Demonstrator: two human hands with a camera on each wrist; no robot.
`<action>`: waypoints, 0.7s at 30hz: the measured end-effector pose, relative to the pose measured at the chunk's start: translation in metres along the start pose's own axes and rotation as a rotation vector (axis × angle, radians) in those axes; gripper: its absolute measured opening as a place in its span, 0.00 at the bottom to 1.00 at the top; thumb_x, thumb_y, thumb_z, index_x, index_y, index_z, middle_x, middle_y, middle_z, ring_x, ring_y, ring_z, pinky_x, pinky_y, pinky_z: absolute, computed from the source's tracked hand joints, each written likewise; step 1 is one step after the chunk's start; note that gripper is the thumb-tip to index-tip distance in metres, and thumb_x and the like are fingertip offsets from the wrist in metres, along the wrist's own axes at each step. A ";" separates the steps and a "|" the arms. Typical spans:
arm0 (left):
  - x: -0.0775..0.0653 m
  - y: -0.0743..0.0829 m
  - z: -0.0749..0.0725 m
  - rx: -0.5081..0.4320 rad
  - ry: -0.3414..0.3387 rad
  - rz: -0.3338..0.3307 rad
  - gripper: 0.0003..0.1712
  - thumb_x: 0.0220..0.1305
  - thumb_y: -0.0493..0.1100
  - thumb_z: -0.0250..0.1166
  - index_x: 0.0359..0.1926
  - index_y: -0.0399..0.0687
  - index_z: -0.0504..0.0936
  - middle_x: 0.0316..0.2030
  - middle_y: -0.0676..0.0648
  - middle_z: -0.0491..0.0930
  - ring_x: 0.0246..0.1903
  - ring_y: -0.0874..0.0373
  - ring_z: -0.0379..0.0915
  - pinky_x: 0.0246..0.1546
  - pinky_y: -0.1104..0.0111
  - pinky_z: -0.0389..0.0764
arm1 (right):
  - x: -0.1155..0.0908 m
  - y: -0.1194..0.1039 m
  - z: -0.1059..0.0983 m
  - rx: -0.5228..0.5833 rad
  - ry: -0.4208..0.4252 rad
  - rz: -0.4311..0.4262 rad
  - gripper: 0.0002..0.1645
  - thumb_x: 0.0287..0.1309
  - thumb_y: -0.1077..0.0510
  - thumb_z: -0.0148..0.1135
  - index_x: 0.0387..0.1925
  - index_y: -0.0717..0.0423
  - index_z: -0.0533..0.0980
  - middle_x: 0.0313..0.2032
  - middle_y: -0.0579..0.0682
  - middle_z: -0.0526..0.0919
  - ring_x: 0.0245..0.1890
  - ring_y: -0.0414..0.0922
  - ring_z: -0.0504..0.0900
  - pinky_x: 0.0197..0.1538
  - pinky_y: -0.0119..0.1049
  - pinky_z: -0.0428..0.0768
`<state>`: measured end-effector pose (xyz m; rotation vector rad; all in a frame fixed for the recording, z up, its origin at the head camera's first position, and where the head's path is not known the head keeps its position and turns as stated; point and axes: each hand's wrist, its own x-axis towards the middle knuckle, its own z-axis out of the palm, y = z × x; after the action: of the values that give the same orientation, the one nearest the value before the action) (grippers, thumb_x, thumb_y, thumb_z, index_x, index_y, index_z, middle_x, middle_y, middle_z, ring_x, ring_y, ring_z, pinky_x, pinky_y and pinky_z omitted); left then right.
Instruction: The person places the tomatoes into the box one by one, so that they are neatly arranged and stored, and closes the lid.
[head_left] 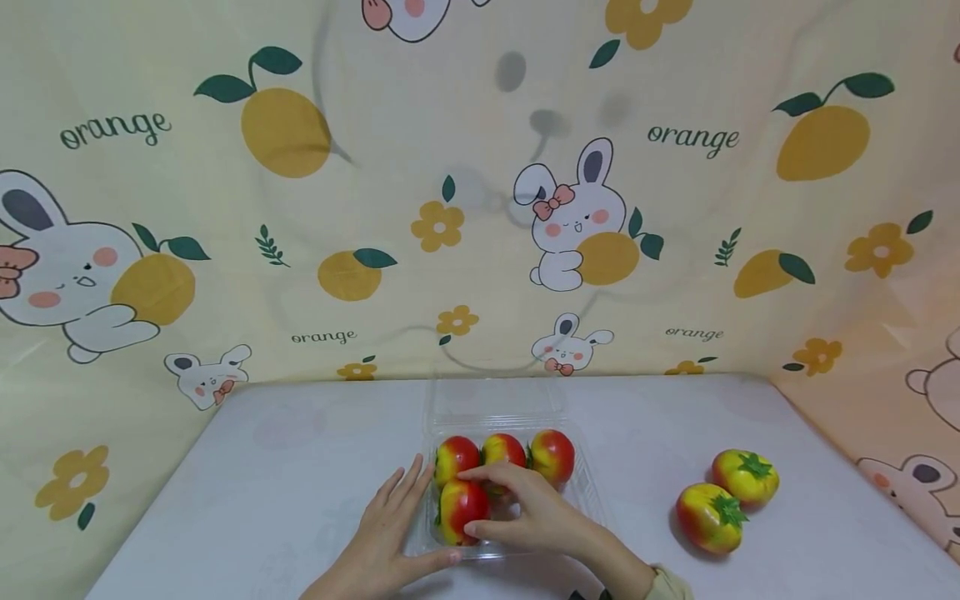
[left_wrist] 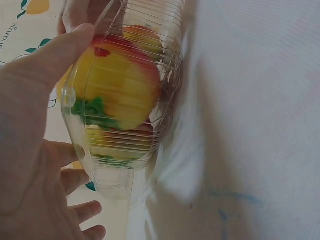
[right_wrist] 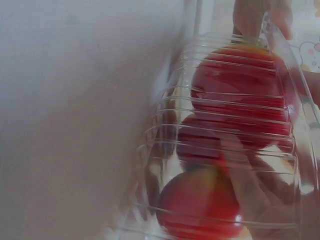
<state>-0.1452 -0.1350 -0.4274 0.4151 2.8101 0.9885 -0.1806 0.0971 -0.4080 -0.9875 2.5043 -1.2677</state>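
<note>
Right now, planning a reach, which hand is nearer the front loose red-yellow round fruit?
Right. The right hand is left of that fruit; the left hand is farther left.

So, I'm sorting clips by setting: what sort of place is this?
Probably a staged tabletop set, perhaps indoors: a printed backdrop behind a white table, and glossy, artificial-looking fruit in a clear container.

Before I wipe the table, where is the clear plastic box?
In the head view, the clear plastic box sits low, near the middle, with the left hand at its left and two loose fruits off to its right.
</note>
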 end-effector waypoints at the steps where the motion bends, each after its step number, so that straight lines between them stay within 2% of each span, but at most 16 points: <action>1: 0.000 0.000 0.000 0.000 0.002 0.004 0.61 0.47 0.75 0.63 0.75 0.56 0.50 0.76 0.48 0.45 0.72 0.36 0.40 0.59 0.28 0.50 | 0.000 0.000 0.000 0.003 -0.005 0.006 0.29 0.55 0.46 0.68 0.58 0.42 0.74 0.53 0.41 0.80 0.47 0.35 0.77 0.49 0.26 0.79; 8: -0.001 0.000 0.000 0.002 0.011 0.006 0.61 0.47 0.76 0.62 0.75 0.56 0.50 0.76 0.47 0.44 0.72 0.36 0.40 0.60 0.28 0.50 | 0.000 -0.001 0.000 0.016 -0.031 0.018 0.30 0.56 0.46 0.67 0.60 0.44 0.73 0.52 0.43 0.80 0.44 0.33 0.79 0.47 0.24 0.80; 13: -0.003 0.000 0.000 -0.002 0.031 0.042 0.60 0.48 0.74 0.63 0.75 0.52 0.51 0.76 0.46 0.45 0.72 0.35 0.40 0.61 0.28 0.50 | -0.002 -0.002 0.000 0.005 -0.035 0.016 0.31 0.56 0.46 0.67 0.61 0.45 0.72 0.52 0.45 0.80 0.42 0.32 0.79 0.45 0.25 0.80; 17: -0.004 0.000 0.000 -0.004 0.046 0.071 0.60 0.49 0.74 0.64 0.75 0.51 0.52 0.75 0.45 0.46 0.71 0.34 0.42 0.60 0.28 0.50 | -0.003 -0.003 -0.001 -0.018 -0.008 0.002 0.33 0.55 0.44 0.67 0.62 0.47 0.71 0.52 0.44 0.80 0.43 0.33 0.78 0.46 0.25 0.80; 21: -0.004 0.000 -0.001 -0.004 0.041 0.070 0.60 0.49 0.74 0.63 0.75 0.51 0.51 0.75 0.45 0.46 0.71 0.34 0.41 0.60 0.28 0.50 | -0.005 -0.003 -0.003 -0.039 0.031 -0.022 0.32 0.55 0.43 0.68 0.60 0.46 0.72 0.51 0.42 0.80 0.47 0.35 0.78 0.46 0.27 0.81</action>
<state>-0.1418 -0.1364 -0.4263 0.5011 2.8481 1.0272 -0.1768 0.1011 -0.4042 -1.0144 2.5574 -1.2548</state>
